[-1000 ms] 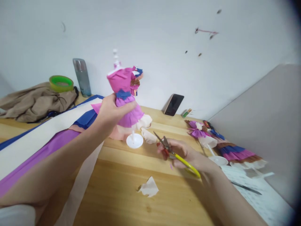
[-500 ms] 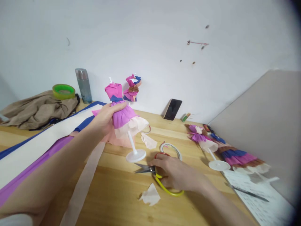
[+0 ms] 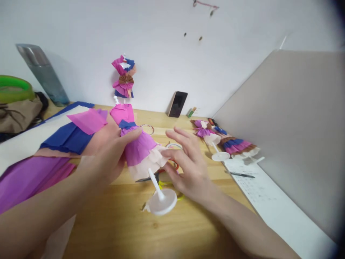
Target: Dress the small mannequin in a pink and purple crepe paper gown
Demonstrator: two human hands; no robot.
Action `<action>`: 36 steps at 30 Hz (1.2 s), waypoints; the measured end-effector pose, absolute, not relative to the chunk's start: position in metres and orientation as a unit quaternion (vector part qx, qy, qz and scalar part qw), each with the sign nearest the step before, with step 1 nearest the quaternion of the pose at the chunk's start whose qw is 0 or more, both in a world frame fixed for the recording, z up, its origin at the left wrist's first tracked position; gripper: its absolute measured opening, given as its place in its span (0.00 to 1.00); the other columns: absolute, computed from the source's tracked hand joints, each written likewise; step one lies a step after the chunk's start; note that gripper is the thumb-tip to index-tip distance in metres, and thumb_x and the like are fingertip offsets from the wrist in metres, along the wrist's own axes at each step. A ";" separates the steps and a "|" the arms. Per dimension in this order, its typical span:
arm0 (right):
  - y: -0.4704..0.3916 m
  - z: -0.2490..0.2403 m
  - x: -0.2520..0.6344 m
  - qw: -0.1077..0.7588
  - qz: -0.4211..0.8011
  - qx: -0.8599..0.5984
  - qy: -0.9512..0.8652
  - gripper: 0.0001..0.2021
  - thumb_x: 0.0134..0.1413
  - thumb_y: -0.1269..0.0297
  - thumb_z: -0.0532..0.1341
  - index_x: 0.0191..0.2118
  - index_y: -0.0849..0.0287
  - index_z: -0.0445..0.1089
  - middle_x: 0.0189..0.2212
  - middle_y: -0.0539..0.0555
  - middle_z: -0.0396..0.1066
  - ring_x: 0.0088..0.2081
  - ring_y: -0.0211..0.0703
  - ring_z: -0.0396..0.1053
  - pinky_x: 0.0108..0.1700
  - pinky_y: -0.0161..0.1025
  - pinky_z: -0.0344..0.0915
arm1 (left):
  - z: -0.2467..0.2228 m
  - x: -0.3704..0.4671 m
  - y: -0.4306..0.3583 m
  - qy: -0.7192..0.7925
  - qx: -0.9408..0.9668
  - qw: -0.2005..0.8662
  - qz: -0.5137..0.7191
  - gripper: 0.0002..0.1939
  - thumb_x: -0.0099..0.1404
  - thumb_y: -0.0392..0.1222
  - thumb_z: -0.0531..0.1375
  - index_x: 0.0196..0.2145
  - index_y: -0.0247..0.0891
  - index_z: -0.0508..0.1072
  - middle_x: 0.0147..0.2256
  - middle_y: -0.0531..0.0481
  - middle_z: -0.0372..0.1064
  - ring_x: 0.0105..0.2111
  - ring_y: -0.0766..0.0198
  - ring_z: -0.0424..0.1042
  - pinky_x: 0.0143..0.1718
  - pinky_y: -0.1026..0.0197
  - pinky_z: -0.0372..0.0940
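Note:
My left hand (image 3: 118,151) is closed round a small dress form (image 3: 161,202) on a white stand, tilted with its base toward me. Its crepe-paper dress (image 3: 140,148) has a pink top, a blue sash, a purple skirt and a pale ruffled hem. Fingers spread, my right hand (image 3: 188,163) is at the right side of the hem; the fingertips seem to touch the paper. Scissors (image 3: 159,177) with red and yellow handles lie on the table behind the stand, partly hidden by my right hand and the base.
Crepe-paper sheets (image 3: 67,138) lie at left, near a bottle (image 3: 44,75) and green tape (image 3: 14,88). A decorated dress form (image 3: 125,77) stands by the wall. A phone (image 3: 178,104) leans there. Two more dressed forms (image 3: 238,145) lie at right, beside written paper (image 3: 269,194) and a pen (image 3: 242,175).
My right hand has let go of the scissors and moved up to the skirt's hem. The dress form has been lifted and tilted toward me. The view has shifted right.

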State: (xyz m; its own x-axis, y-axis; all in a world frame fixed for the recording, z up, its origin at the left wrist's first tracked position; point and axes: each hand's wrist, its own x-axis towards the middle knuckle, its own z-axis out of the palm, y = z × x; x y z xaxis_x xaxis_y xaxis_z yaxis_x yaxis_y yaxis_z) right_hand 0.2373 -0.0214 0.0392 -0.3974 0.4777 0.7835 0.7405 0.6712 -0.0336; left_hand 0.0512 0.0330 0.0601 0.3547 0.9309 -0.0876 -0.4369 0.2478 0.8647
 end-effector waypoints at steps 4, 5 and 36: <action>-0.020 0.032 0.238 0.426 -0.180 -0.298 -0.835 0.07 0.50 0.80 0.60 0.31 0.60 0.67 0.48 0.63 0.71 0.56 0.58 0.66 0.51 0.55 0.70 | 0.057 0.053 0.034 0.330 0.411 0.725 0.443 0.09 0.58 0.42 0.65 0.36 0.36 0.76 0.36 0.46 0.76 0.37 0.56 0.74 0.36 0.60 0.68; -0.020 0.031 0.238 0.427 -0.188 -0.282 -0.838 0.07 0.50 0.80 0.61 0.31 0.61 0.67 0.47 0.64 0.72 0.54 0.58 0.67 0.50 0.54 0.71 | 0.057 0.052 0.036 0.326 0.415 0.730 0.435 0.09 0.58 0.43 0.65 0.36 0.36 0.76 0.35 0.46 0.76 0.37 0.56 0.74 0.36 0.59 0.68; 0.011 0.058 0.219 0.505 0.587 -0.343 -0.533 0.21 0.40 0.52 0.72 0.40 0.57 0.75 0.37 0.55 0.78 0.39 0.48 0.75 0.44 0.45 0.72 | 0.041 0.071 0.013 0.290 0.600 0.671 0.324 0.08 0.52 0.41 0.64 0.31 0.37 0.74 0.33 0.44 0.75 0.37 0.50 0.74 0.36 0.53 0.68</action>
